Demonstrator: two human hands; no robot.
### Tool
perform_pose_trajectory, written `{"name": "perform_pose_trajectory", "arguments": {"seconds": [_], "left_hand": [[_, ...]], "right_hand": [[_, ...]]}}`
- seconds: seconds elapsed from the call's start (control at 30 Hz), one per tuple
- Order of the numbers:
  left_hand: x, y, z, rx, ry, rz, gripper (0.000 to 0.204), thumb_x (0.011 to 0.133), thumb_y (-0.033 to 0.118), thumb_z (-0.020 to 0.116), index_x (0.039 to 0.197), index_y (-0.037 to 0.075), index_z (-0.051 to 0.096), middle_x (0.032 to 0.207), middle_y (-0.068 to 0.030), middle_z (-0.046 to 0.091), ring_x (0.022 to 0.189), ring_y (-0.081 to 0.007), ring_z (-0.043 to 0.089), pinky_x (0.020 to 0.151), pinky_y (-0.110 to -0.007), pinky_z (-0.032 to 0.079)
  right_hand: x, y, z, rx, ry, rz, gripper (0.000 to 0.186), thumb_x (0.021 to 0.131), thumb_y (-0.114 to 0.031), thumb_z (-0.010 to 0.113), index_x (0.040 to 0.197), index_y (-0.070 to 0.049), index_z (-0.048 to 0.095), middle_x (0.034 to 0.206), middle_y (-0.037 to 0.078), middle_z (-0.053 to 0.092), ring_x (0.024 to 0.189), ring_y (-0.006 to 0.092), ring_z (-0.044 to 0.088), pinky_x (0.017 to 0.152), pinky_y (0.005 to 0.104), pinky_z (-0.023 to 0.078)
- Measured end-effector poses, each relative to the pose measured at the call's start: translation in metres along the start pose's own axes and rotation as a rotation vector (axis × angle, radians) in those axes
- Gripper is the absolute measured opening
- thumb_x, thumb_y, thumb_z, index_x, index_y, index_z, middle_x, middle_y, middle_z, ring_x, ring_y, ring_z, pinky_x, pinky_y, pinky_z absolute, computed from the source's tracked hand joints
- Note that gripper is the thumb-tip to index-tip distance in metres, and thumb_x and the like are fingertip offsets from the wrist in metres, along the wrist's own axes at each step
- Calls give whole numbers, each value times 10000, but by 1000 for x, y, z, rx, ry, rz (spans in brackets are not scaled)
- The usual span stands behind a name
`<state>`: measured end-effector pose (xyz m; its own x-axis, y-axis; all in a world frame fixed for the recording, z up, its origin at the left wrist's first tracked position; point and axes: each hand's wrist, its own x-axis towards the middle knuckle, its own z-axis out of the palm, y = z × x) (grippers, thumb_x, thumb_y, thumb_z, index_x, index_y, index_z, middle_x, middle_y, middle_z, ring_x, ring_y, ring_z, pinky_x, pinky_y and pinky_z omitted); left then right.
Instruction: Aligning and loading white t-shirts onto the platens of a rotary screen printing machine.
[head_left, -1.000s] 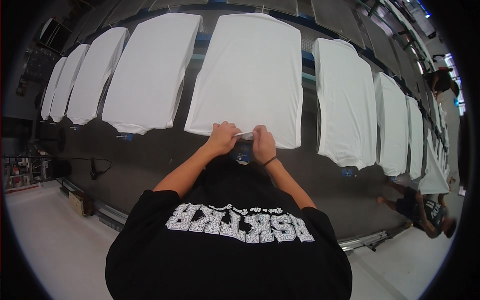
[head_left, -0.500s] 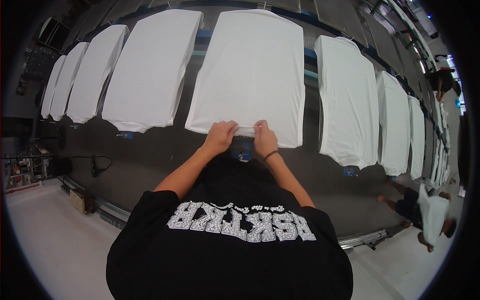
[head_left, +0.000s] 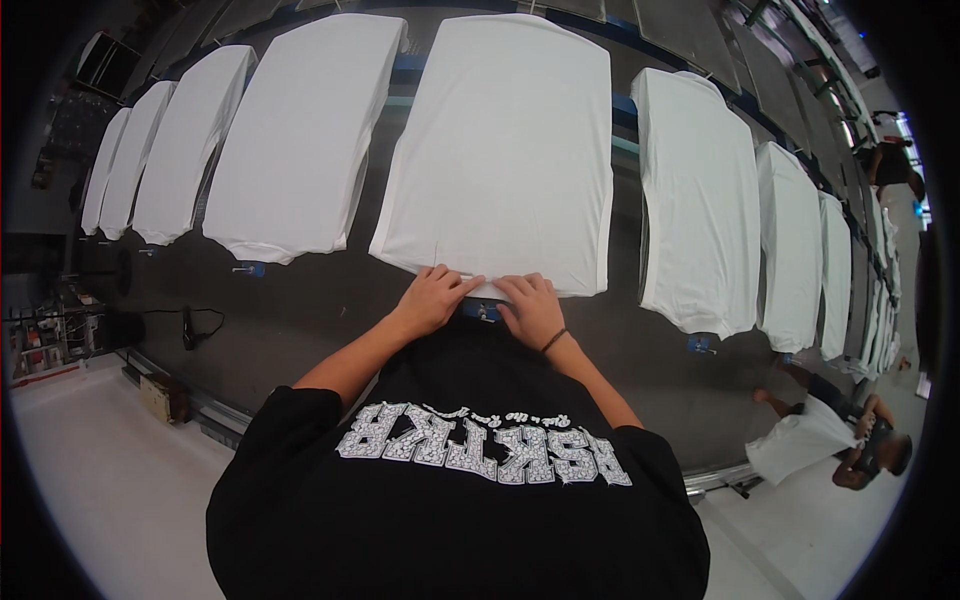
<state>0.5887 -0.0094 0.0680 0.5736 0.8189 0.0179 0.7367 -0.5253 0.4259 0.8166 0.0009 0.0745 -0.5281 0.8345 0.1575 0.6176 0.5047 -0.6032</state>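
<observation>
A white T-shirt [head_left: 505,150] lies stretched over a flat board in front of me. My left hand [head_left: 435,300] is at the middle of its near edge, fingertips closed on the fabric. Close beside it, my right hand [head_left: 530,308] has its fingers bent over the same edge, with the thumb lower down. Both hands almost meet there, and a small rolled fold of cloth shows between them. Just below the edge sits a blue clamp-like fitting [head_left: 482,312], partly covered by my right thumb.
More white shirts on boards stand in a row, one on the left [head_left: 305,140] and another on the right [head_left: 697,200]. A person [head_left: 870,440] at the lower right holds a white cloth [head_left: 800,440]. A cabled black device [head_left: 188,330] lies at the left.
Both hands have come slightly nearer to me and closer together along the shirt's edge, which now hangs lower over the fitting. At right, the other person's white cloth has swung left.
</observation>
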Motion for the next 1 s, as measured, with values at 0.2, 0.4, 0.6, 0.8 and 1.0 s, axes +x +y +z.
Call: {"name": "perform_pose_trajectory", "arguments": {"seconds": [0.2, 0.4, 0.6, 0.8, 1.0], "left_hand": [[-6, 5, 13, 95, 258, 25, 462, 750, 93, 563, 1208, 158, 558, 979, -58, 541, 954, -218, 493, 821, -363, 395], [3, 1, 25, 7, 271, 71, 428, 728, 47, 529, 1153, 70, 574, 975, -83, 558, 935, -228, 524, 815, -357, 412], [2, 2, 27, -9, 260, 69, 437, 723, 35, 503, 1156, 40, 562, 922, -80, 537, 894, -227, 515, 809, -337, 407], [-3, 7, 14, 56, 184, 32, 484, 732, 33, 503, 1208, 106, 550, 899, -78, 510, 871, -236, 490, 795, -359, 392], [-4, 7, 0, 19, 57, -74, 461, 740, 81, 559, 1197, 142, 564, 914, -81, 512, 893, -250, 480, 780, -379, 380]], "right_hand": [[-6, -5, 15, -188, 82, -47, 355, 745, -129, 626, 1099, -149, 600, 1003, -11, 564, 937, 239, 492, 825, 388, 376], [-6, 12, 31, -155, 106, -73, 349, 710, -30, 577, 1031, -152, 633, 934, 21, 558, 886, 240, 498, 797, 379, 376], [-10, 8, 30, -161, 92, -51, 412, 695, -15, 560, 1075, -160, 621, 889, 33, 542, 849, 237, 495, 790, 374, 375], [-13, 3, 31, -276, 55, -21, 533, 701, -25, 550, 1207, -190, 563, 916, 32, 518, 879, 231, 482, 809, 381, 364], [-16, -5, 19, -275, -11, 21, 536, 694, -49, 568, 1209, -197, 562, 974, 49, 514, 943, 265, 465, 850, 432, 341]]}}
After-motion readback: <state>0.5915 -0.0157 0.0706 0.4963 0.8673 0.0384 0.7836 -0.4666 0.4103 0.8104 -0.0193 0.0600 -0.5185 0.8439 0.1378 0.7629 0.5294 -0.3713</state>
